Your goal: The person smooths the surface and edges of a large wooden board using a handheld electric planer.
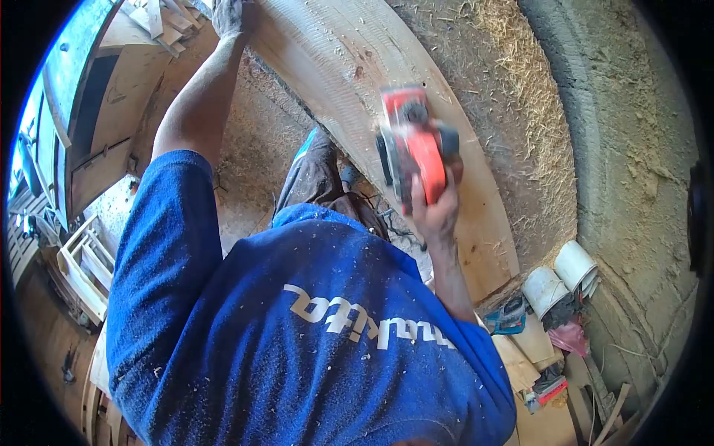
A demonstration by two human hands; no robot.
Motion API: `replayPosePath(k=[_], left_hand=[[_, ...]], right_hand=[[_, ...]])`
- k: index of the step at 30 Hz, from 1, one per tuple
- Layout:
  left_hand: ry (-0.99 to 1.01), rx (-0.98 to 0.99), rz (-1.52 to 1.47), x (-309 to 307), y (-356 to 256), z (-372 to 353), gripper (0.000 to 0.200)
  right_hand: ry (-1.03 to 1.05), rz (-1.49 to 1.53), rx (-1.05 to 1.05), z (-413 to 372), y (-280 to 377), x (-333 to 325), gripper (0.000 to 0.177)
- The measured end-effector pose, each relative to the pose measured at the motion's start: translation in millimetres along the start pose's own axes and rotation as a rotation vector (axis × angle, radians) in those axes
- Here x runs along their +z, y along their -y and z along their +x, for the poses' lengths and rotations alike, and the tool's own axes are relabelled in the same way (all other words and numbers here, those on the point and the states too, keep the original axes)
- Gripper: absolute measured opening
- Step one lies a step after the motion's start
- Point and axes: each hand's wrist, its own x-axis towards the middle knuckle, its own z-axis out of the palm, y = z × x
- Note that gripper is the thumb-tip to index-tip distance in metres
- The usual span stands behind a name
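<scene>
Head shows two hands, one planer (right-held).

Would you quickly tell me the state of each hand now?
Left hand: at the edge of the board; grip cannot be told.
Right hand: closed around the handle of the red power planer.

Blurred and cut off along the wooden board
The power planer is motion-blurred near the board's right edge, its underside hidden; the right hand's fingers partly disappear around its handle. The picture's top crops the board's far end and the left hand. The blue shirt hides most of the legs.
</scene>
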Motion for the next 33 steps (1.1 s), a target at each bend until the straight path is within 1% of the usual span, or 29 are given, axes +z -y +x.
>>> replayPosePath(k=[2,3,5,7,8,9,11,12,13,15,16,19,20,21,24,26,27,30,31,33], left_hand=[[0.0,-0.016,-0.005,-1,4,1,0.05],[0.002,0.01,-0.028,4,10,-1,0.051],[-0.009,0.031,-0.052,11,16,0,0.053],[-0.037,0.093,0.028,8,8,2,0.053],[-0.081,0.109,0.024,7,5,0,0.053],[-0.085,0.111,0.014,3,1,0,0.052],[-0.07,0.063,-0.039,-5,-10,-2,0.051],[-0.047,0.047,-0.024,-7,-13,-2,0.052],[-0.027,0.031,-0.009,-8,-14,-3,0.053],[-0.012,0.013,-0.02,-12,-17,-3,0.053],[-0.006,0.012,-0.031,-13,-17,-4,0.053],[0.015,0.011,-0.031,-20,-20,-4,0.054],[0.024,0.017,-0.039,-24,-22,-4,0.053],[0.02,0.015,-0.055,-25,-24,-4,0.052],[0.028,-0.015,-0.067,-28,-27,-3,0.051],[0.051,-0.046,-0.084,-29,-30,-4,0.05],[0.048,-0.045,-0.086,-30,-31,-5,0.05],[0.046,-0.043,-0.055,-30,-31,-4,0.048],[0.039,-0.04,-0.053,-30,-29,1,0.048],[0.06,-0.03,-0.061,-28,-27,-4,0.048]], right_hand=[[-0.003,0.032,-0.092,58,15,19,0.04],[0.001,0.038,-0.128,85,22,29,0.04],[0.022,0.121,-0.09,134,40,46,0.038],[0.011,0.065,-0.125,180,55,62,0.038],[-0.043,0.075,-0.226,202,58,74,0.038],[-0.041,0.08,-0.249,222,61,85,0.038],[-0.07,0.155,-0.313,261,68,109,0.036],[-0.051,0.106,-0.28,279,72,121,0.035],[-0.052,0.112,-0.307,298,78,131,0.035],[-0.016,0.09,-0.358,334,90,155,0.046],[0.007,0.11,-0.374,355,96,169,0.049],[0.002,0.054,-0.397,389,134,187,0.048],[-0.056,0.095,-0.402,404,135,204,0.036],[-0.053,0.101,-0.419,421,138,215,0.036],[-0.027,0.198,-0.447,455,157,234,0.037],[0.006,0.087,-0.401,469,175,238,0.04],[0.004,0.086,-0.405,478,177,245,0.04],[0.058,-0.047,-0.34,510,199,265,0.048],[0.053,-0.043,-0.345,520,207,268,0.048],[0.111,-0.059,-0.375,533,216,272,0.053]])
